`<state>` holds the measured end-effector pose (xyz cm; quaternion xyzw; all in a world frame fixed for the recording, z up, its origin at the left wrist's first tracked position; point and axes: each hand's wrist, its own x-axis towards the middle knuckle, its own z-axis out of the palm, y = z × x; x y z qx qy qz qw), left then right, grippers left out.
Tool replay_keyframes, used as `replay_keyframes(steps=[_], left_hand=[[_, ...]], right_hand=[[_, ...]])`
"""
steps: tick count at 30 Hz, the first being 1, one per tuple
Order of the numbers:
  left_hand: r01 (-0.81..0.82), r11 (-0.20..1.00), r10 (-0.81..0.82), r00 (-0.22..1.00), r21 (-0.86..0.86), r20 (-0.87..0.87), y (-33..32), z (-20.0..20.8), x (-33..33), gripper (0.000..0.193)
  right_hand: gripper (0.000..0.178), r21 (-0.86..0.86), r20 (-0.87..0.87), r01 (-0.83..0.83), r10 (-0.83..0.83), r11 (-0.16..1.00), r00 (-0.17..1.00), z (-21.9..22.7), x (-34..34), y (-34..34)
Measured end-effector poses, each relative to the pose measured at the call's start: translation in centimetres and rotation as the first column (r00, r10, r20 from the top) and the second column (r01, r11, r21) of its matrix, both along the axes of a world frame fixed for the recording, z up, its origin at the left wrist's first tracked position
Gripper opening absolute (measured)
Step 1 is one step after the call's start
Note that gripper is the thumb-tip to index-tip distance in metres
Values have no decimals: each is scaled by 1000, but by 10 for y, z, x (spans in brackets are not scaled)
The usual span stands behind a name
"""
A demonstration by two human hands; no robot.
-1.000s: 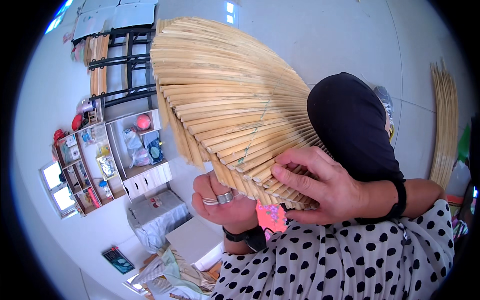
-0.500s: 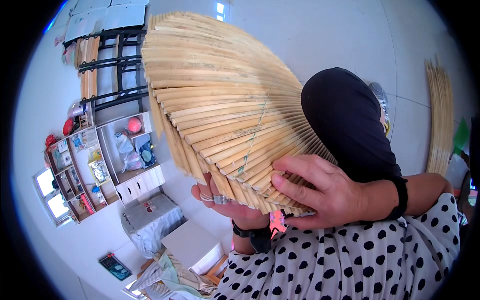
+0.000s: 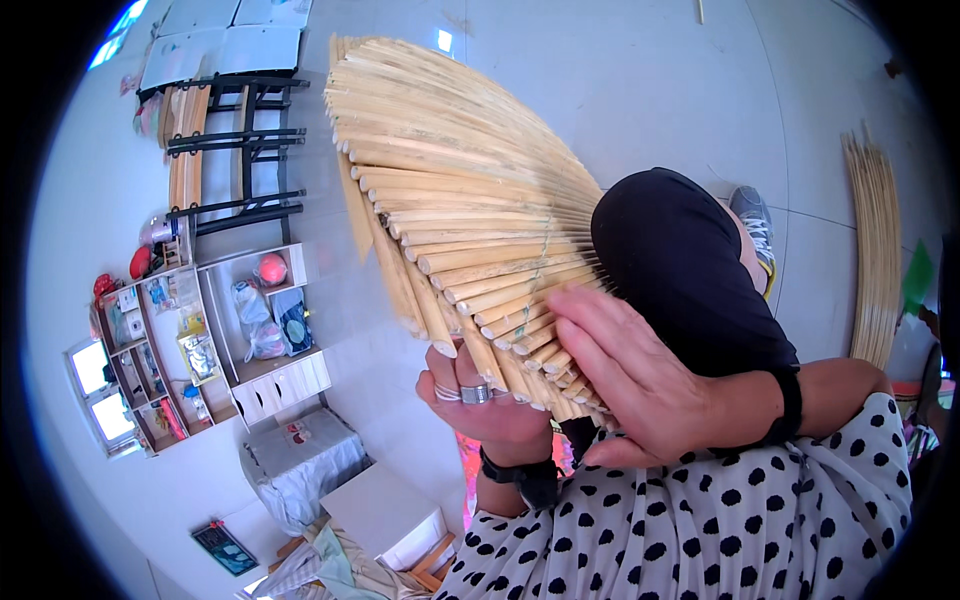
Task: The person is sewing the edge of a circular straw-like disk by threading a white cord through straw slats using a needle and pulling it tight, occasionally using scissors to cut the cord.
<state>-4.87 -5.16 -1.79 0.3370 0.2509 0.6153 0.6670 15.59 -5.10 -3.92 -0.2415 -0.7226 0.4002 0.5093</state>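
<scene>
A mat of pale reed or bamboo sticks [image 3: 470, 215], strung with a thin green thread, is folded over and spreads like a fan in front of me. Its far end leans beside my dark-clothed knee [image 3: 665, 250]. Under the near edge, my left hand [image 3: 490, 405], with a ring and a black wristband, grips the mat from below; part of its fingers is hidden. My right hand [image 3: 650, 385] lies along the stick ends at the near right edge, fingers stretched out and thumb apart, touching the mat.
A bundle of loose sticks [image 3: 872, 250] lies on the floor at right, beside a green piece [image 3: 917, 275]. My shoe [image 3: 752, 225] rests past the knee. Shelves [image 3: 150, 350], a black-framed rack [image 3: 240, 150] and a covered box [image 3: 305, 450] stand at left.
The mat has shifted slightly right and down in view. My right hand has gone from bent fingers gripping the edge to stretched fingers lying on it. More of my left hand shows.
</scene>
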Motion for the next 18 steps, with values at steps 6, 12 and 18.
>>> replay_keyframes(steps=[6,12,18], left_hand=[[211,694,678,-514,689,-526,2,4,28,45],[413,696,650,-709,587,-273,3,25,43,35],[449,695,662,-705,562,-255,13,39,49,31]], right_hand=[[105,-90,89,-102,110,991,990,10,7,4],[101,-105,266,-50,76,993,961,19,10,3],[78,-3,304,137,-130,991,944,17,-3,-3]])
